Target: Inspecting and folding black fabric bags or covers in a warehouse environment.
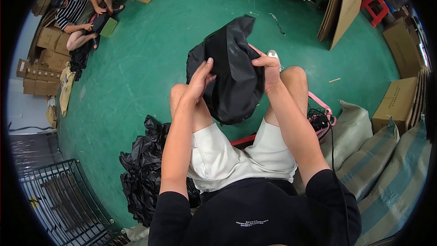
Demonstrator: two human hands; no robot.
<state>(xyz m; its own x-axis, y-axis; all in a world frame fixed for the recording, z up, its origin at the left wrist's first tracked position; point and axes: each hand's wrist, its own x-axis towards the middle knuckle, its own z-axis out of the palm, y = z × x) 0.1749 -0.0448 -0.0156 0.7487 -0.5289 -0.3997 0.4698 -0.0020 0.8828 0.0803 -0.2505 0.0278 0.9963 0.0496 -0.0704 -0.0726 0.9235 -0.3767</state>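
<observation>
A black, slightly shiny fabric piece, baggy like a bag or cover (233,70), is held up between my knees with both hands. My left hand (200,79) is at its left side, some fingers visible against the cloth. On the right edge my right hand (268,68) grips it, the thumb on the near face and the other fingers mostly hidden. Its top corner stands up in a point, and the lower part hangs rounded. To my left a crumpled heap of black plastic or fabric (145,173) lies on the floor.
Woven sacks (371,159) crowd my right side, beside a pink tubular frame (324,105) with black cable. Cartons (396,102) stand farther right. A metal rack (68,200) is at lower left. At far left a person (84,13) sits handling something black, near stacked boxes (45,73).
</observation>
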